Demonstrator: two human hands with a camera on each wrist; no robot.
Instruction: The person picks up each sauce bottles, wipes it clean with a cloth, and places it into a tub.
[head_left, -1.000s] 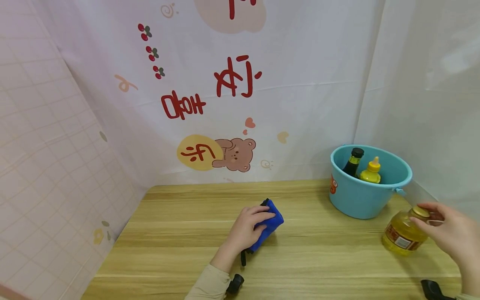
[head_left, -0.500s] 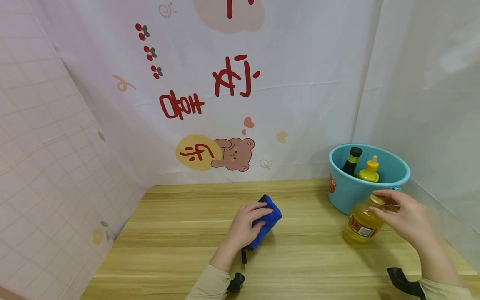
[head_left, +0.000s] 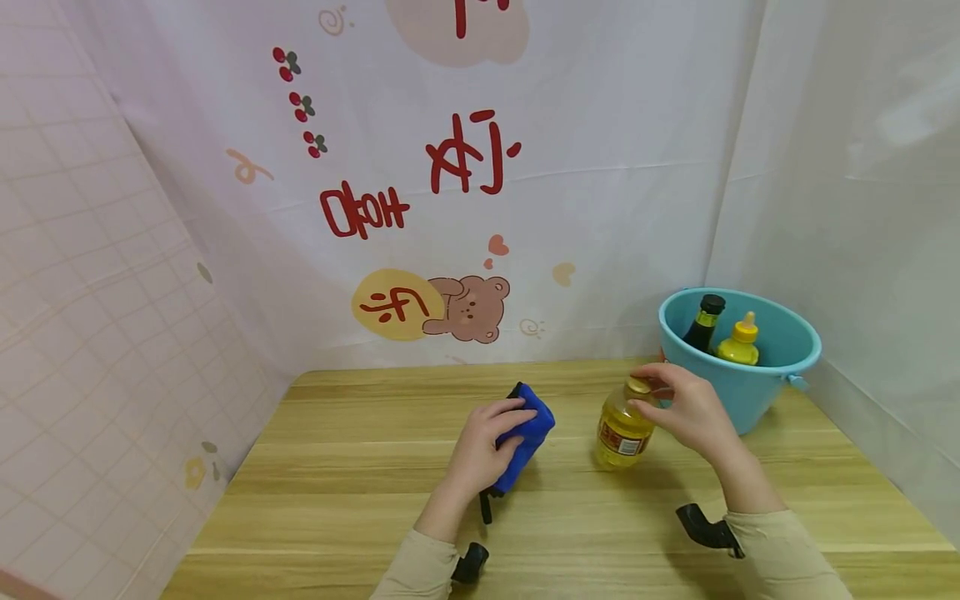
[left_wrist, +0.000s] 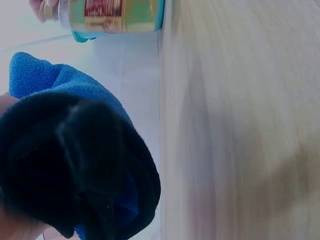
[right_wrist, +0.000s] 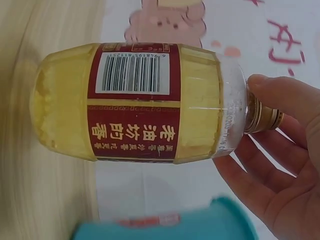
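Note:
My left hand (head_left: 480, 446) grips a folded blue cloth (head_left: 528, 442) with black trim and a dark strap end, near the middle of the wooden table. In the left wrist view, the rolled black edge of the cloth (left_wrist: 142, 165) fills much of the left side, with a shadow on the table beside it. By its gold cap, my right hand (head_left: 693, 408) holds a bottle of yellow cooking oil (head_left: 624, 433) upright, just right of the cloth. The bottle's red label and barcode (right_wrist: 132, 74) face the right wrist camera. Whether its base touches the table cannot be told.
A light blue bucket (head_left: 738, 392) stands at the back right, behind my right hand. Inside it are a dark bottle (head_left: 703, 325) with a black cap and a yellow squeeze bottle (head_left: 741, 343). A white printed sheet (head_left: 600, 208) hangs behind the wooden table (head_left: 360, 467).
My right hand has carried the oil bottle leftward from beside the bucket to near the cloth. The left hand and cloth have shifted slightly left and away from me.

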